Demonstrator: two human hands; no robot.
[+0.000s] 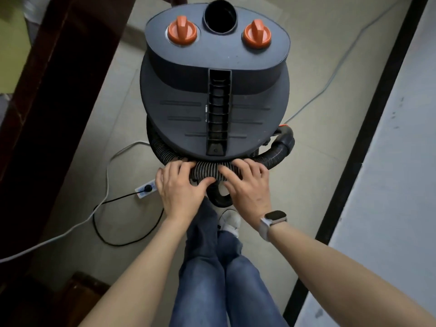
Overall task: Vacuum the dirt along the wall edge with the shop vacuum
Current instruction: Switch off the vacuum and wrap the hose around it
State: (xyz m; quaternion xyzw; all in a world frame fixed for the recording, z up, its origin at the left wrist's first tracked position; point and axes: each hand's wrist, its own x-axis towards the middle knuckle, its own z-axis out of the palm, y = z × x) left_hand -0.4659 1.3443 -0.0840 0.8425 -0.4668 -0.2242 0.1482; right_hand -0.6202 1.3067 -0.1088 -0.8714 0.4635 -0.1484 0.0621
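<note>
Nearest the camera, two bare forearms reach forward over a pair of legs in blue jeans [212, 274], with one white shoe [230, 221] showing on the pale floor [278, 208]. The right wrist wears a watch [274, 217] on a light band.

Both hands sit on the ribbed black hose [206, 168] where it curves around the near side of the vacuum. The left hand [180, 185] curls its fingers over the top of the hose and its thumb under, gripping it. The right hand [247, 182], just beside it, grips the same hose the same way, with a short stretch of ribbing bare between the two hands.

To the left, a white power strip [145, 190] lies on the floor with a black plug in it; a black cord [106, 232] loops away from it, and a white cable [70, 230] trails off to the left edge.

The shop vacuum [212, 95] stands upright just beyond the hands, seen from above: a dark grey round lid with a ribbed handle slot down the middle, two orange knobs [182, 29] and an open black port [220, 16] at the far end. The hose wraps around its body and bends into a black elbow [286, 140] on the right.

A light wall [389, 138] with a black baseboard [372, 114] runs along the right side, well apart from the vacuum. Dark wooden furniture [59, 90] stands on the left.
</note>
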